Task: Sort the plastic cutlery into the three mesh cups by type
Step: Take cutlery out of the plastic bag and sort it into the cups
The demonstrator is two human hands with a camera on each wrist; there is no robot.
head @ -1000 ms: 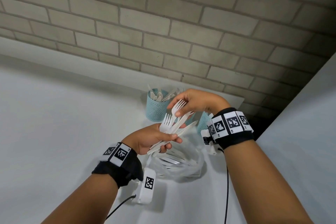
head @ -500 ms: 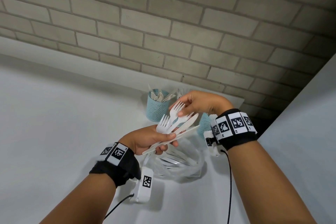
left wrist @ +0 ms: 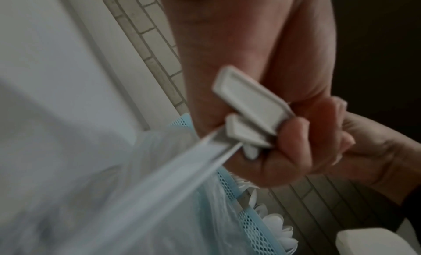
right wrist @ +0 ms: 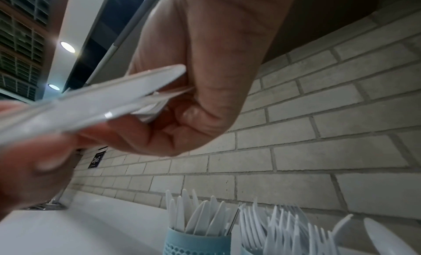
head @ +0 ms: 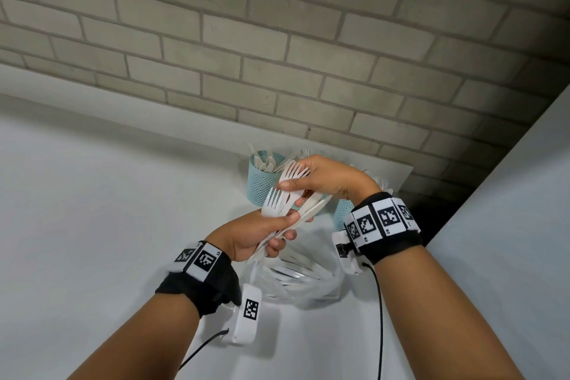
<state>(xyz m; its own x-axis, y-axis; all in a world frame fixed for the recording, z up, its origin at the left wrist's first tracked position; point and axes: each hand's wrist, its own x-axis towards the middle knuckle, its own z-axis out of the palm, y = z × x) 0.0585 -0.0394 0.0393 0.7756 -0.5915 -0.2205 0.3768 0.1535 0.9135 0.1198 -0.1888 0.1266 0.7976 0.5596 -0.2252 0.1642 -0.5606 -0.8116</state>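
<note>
The left hand is gripping a bundle of white cutlery while the right hand is pinching 1 fork above the clear bag.

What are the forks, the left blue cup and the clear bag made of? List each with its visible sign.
Forks: matte white plastic by the look; thin, uniformly white tines and handles.
Left blue cup: pale blue mesh, its wall perforated all over; whether coated metal or plastic cannot be told.
Clear bag: thin transparent plastic film, crinkled and glossy, cutlery showing through.
</note>
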